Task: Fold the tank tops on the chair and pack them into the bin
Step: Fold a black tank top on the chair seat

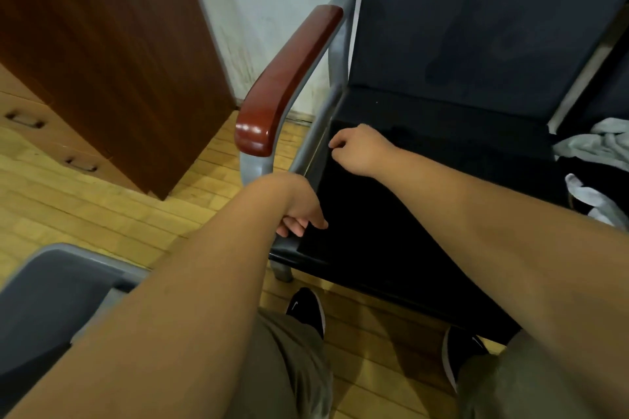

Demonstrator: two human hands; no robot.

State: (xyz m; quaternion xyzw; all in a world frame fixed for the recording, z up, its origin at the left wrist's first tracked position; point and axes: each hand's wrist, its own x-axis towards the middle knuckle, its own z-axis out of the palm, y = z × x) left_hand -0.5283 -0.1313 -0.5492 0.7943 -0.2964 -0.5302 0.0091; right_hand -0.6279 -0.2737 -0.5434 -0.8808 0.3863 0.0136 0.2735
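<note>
Fingers [293, 227] of the left hand [299, 211] pinch the near-left corner of a black tank top [391, 214] lying flat on the chair [459, 27] seat. The right hand [360, 150] pinches the far-left corner, the held edge running front to back.

The picture's edges crop the pale garments [602, 143] and the bin [44, 299].

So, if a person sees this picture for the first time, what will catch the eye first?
Two bare forearms fill the foreground. The left hand and the right hand both pinch the left edge of a black garment spread flat on the chair. The glossy red-brown armrest stands out just left of them, and a pile of pale clothes lies at the right edge.
</note>
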